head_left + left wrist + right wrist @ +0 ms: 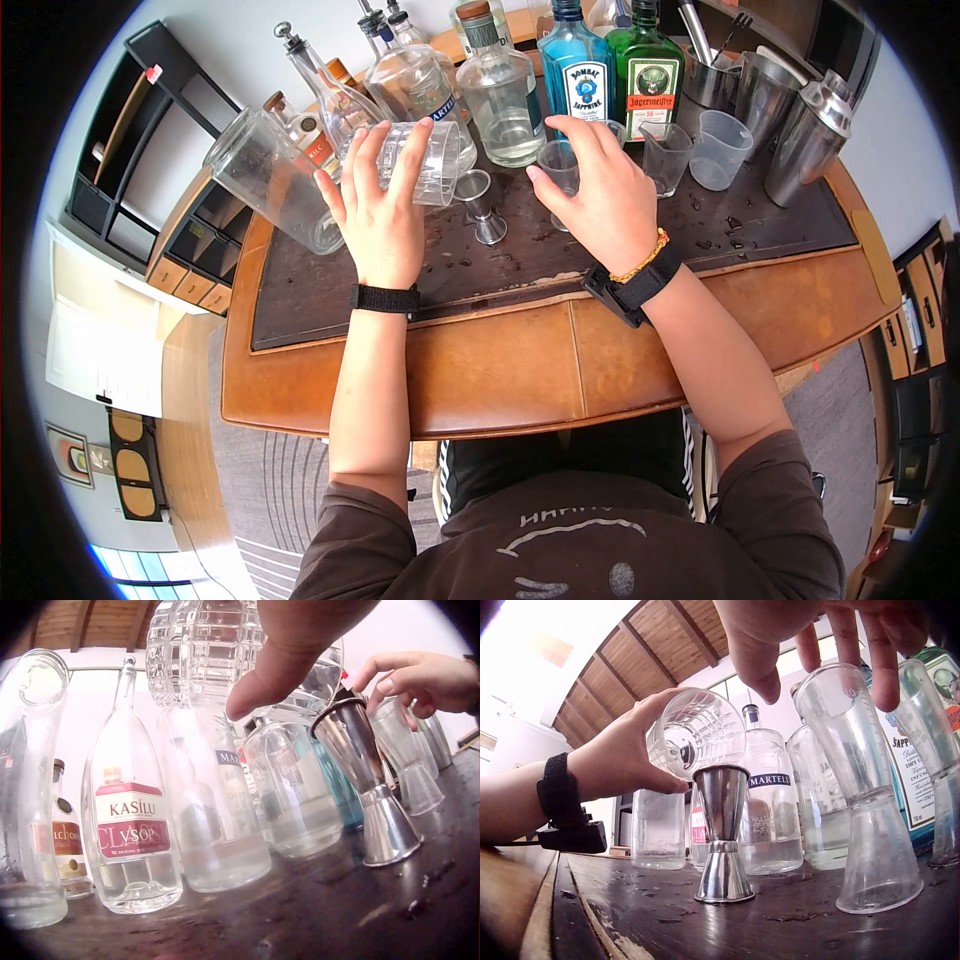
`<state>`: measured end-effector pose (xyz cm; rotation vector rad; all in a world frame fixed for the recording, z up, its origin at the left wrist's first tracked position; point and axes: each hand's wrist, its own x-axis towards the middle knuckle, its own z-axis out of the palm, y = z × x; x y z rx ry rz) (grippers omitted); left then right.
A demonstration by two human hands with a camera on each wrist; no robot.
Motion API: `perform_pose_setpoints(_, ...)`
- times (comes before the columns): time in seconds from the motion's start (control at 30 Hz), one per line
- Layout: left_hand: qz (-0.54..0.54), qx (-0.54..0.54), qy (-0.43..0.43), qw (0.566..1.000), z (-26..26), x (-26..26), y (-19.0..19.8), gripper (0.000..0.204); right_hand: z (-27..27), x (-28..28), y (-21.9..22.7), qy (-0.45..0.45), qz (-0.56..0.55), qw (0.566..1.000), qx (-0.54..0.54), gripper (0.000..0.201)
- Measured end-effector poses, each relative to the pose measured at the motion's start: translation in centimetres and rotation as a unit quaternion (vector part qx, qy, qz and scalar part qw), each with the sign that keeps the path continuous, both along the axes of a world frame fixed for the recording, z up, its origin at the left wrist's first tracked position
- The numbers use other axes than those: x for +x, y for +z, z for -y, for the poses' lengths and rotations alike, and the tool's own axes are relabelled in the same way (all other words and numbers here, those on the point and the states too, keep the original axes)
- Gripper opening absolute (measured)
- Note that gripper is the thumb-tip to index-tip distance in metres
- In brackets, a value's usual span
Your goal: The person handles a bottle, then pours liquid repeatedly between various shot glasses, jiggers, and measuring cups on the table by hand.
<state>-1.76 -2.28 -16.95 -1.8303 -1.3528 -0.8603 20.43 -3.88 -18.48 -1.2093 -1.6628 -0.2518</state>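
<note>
My left hand [385,215] grips a patterned clear glass [428,165], which lies tipped sideways in the air, its mouth toward the right. Beside and below that mouth a steel double-ended jigger [484,210] stands upright on the dark table top; the right wrist view shows the glass [697,733] close to the jigger's rim [721,774]. My right hand [610,195] hovers with parted, bent fingers over a clear double-ended measure [870,847]. In the right wrist view its fingers hang around the measure's top; contact cannot be told.
Behind stand several bottles, among them a blue one [580,85] and a green one [648,80]. A tall clear glass vessel [270,175] is at the left. Clear cups [720,150] and a steel shaker [812,140] stand at the right. Water drops dot the dark table top [400,290].
</note>
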Motion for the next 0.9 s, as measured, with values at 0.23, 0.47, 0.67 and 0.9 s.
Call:
perform_pose_setpoints(0.23,0.036,-0.006,-0.010,0.999,0.1,-0.3,0.3,0.089,0.0,0.0,0.0,-0.001,0.001,1.000,-0.003,0.042)
perform_pose_setpoints(0.47,0.194,-0.075,-0.054,0.977,-0.8,-2.9,0.2,0.084,0.0,0.0,0.0,-0.001,0.003,1.000,0.000,0.043)
perform_pose_setpoints(0.67,0.398,-0.272,-0.143,0.864,-1.6,-5.3,-1.0,0.082,0.0,0.0,-0.1,0.000,0.000,1.000,0.001,0.042)
perform_pose_setpoints(0.9,0.500,-0.350,-0.170,0.774,-2.8,-6.7,-2.4,0.082,0.0,-0.1,-0.1,0.002,-0.001,1.000,0.004,0.042)
